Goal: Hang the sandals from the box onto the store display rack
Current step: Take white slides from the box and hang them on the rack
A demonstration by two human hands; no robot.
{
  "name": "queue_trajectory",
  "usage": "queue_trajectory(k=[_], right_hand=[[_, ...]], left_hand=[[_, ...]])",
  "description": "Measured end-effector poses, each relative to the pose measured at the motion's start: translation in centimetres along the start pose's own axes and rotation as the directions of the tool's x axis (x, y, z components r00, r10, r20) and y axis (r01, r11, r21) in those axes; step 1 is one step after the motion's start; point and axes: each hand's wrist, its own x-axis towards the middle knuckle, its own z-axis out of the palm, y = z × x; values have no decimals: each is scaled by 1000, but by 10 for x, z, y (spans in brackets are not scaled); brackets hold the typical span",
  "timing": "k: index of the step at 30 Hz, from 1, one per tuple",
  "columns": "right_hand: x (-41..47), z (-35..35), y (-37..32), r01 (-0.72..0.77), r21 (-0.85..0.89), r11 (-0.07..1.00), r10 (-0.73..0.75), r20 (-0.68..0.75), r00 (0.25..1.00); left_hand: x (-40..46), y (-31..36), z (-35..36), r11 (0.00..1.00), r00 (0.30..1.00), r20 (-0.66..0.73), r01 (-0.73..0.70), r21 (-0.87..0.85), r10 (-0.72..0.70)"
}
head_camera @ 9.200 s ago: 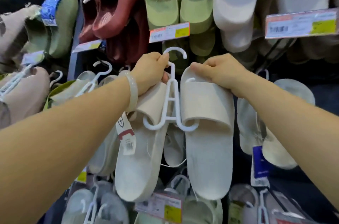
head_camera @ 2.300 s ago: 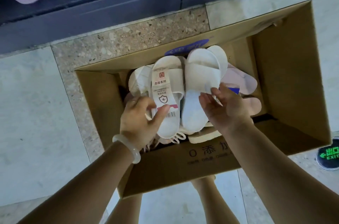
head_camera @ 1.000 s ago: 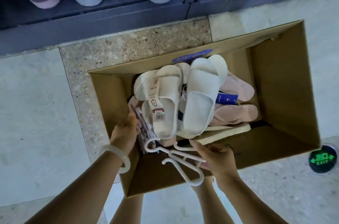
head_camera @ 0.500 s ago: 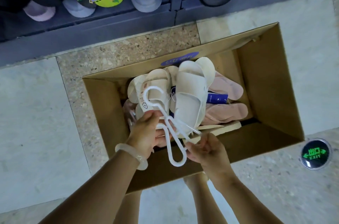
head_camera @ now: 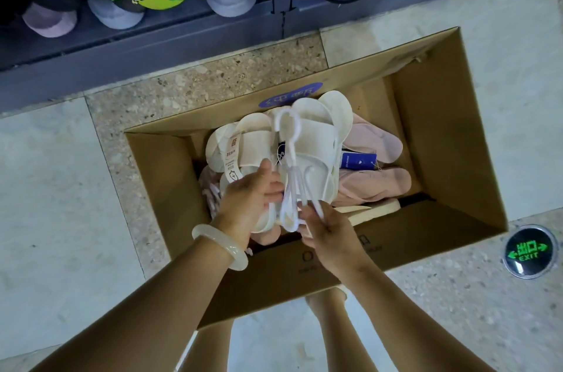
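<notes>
Your left hand (head_camera: pixel 253 198) and right hand (head_camera: pixel 327 234) are close together over the box (head_camera: pixel 451 140), both pinching the white hanger (head_camera: pixel 291 176), its hook pointing away from you. The cream sandals (head_camera: pixel 307 155) lie just beyond your fingertips, atop the pink pairs (head_camera: pixel 384 185) to the right of your right hand. The hanger looks thin; I judge it could twist or snag a tag (head_camera: pixel 231 162) if you force it into the straps.

An open cardboard box (head_camera: pixel 451 140) stands on the floor, holding cream-white sandals (head_camera: pixel 310 152) piled on pink ones (head_camera: pixel 380 185). White plastic hangers (head_camera: pixel 291 170) are held above the pile, hook pointing away toward the display rack (head_camera: pixel 137 45).
</notes>
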Motion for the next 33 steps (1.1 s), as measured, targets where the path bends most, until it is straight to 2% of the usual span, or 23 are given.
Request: queue_trajectory(k=[1, 3, 5, 6, 8, 12, 14, 18, 19, 21, 24, 26, 27, 28, 33], right_hand=[[5, -1, 1, -50, 163, 985, 44, 37, 998], [14, -4, 5, -53, 299, 953, 37, 58, 998], [21, -3, 9, -57, 348, 936, 36, 68, 997], [26, -2, 13, -74, 367, 927, 48, 77, 996], [34, 1, 18, -121, 404, 907, 85, 105, 991], [51, 11, 28, -150, 365, 919, 107, 134, 985], [58, 19, 31, -181, 326, 928, 143, 139, 980], [65, 30, 38, -243, 249, 938, 216, 130, 968], [66, 31, 37, -249, 261, 933, 225, 116, 967], [70, 33, 32, -259, 308, 915, 243, 90, 966], [78, 38, 22, -242, 358, 902, 239, 52, 970], [83, 40, 17, -223, 403, 888, 231, 28, 972], [85, 40, 15, -218, 424, 879, 231, 21, 973], [87, 39, 13, -216, 431, 876, 232, 16, 973], [88, 22, 7, -162, 335, 928, 172, -1, 985]], left_hand=[[8, -2, -6, 995, 991, -116, -54, 86, 64], [29, -3, -23, 964, 936, -305, -103, 245, 177], [54, -5, -41, 911, 918, -318, -96, 401, 237], [66, -5, -48, 848, 933, -262, -76, 525, 246], [84, -4, -55, 654, 964, -81, -110, 748, 254], [113, 10, -54, 333, 909, 246, -359, 872, 336], [123, 15, -50, 269, 901, 304, -389, 881, 308], [138, 14, -42, 153, 908, 327, -373, 915, 261], [140, 14, -40, 173, 909, 320, -372, 912, 265], [141, 14, -38, 295, 915, 316, -384, 875, 252], [138, 13, -37, 547, 940, 276, -342, 764, 202], [134, 13, -38, 748, 964, 205, -260, 611, 168], [132, 14, -39, 804, 970, 173, -238, 546, 170], [132, 15, -39, 815, 970, 154, -241, 527, 187], [129, 18, -27, 705, 941, 167, -333, 627, 295]])
